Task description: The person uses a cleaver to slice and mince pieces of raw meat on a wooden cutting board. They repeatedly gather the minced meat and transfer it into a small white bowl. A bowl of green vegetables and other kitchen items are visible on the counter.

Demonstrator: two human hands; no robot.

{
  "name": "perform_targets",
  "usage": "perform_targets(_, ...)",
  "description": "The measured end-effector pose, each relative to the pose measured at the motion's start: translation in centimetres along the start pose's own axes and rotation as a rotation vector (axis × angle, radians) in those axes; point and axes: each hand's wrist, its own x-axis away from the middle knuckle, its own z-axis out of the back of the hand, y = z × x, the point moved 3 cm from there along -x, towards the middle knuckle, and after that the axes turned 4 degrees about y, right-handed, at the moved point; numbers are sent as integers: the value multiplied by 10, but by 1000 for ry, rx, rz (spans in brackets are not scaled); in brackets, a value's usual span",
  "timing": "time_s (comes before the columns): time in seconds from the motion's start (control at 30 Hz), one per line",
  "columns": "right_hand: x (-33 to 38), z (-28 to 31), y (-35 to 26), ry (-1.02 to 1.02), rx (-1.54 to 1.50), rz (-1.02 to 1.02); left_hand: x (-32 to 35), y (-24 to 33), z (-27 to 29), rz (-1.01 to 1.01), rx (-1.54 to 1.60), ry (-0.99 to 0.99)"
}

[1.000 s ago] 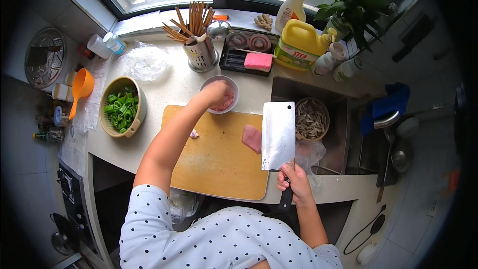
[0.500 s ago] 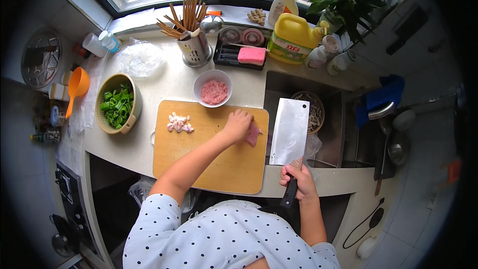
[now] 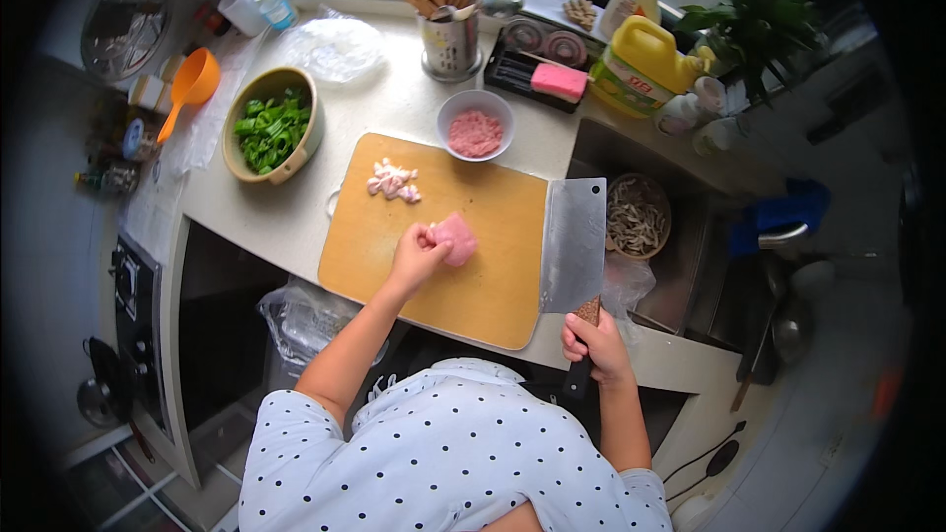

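Observation:
My left hand pinches the edge of a flat pink slice of raw meat over the middle of the wooden cutting board. In my right hand is a cleaver, gripped by its dark handle; its broad blade stands past the board's right edge. Chopped garlic lies in a small heap at the board's far left. Just beyond the board's far edge, a white bowl holds minced meat.
Cut green peppers fill a beige basket on the left. A chopstick holder, a black tray with a pink sponge and a yellow jug stand at the back. Right of the cleaver, the sink contains a bowl of greyish strips.
My left hand has drawn the meat slice from the board's right side toward its middle. The cleaver stays in my right hand, its blade turned slightly. The whole view has shifted and tilted.

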Motion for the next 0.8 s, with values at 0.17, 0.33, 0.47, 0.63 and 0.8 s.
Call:
perform_targets(0.17, -6, -35, 5, 79, 191, 26, 55, 31, 33, -280, -822, 141)
perform_targets(0.33, -25, -45, 15, 69, 811, -55, 56, 32, 18, -952, -828, 26)
perform_targets(0.47, -31, -70, 33, 86, 1199, 394, 40, 12, 5, -988, -765, 33)
perform_targets(0.63, -32, -85, 50, 60, 1377, 490, 44, -8, 6, -781, -599, 76)
perform_targets(0.8, -40, -81, 59, 47, 1502, 498, 35, -24, 6, -790, -501, 76)
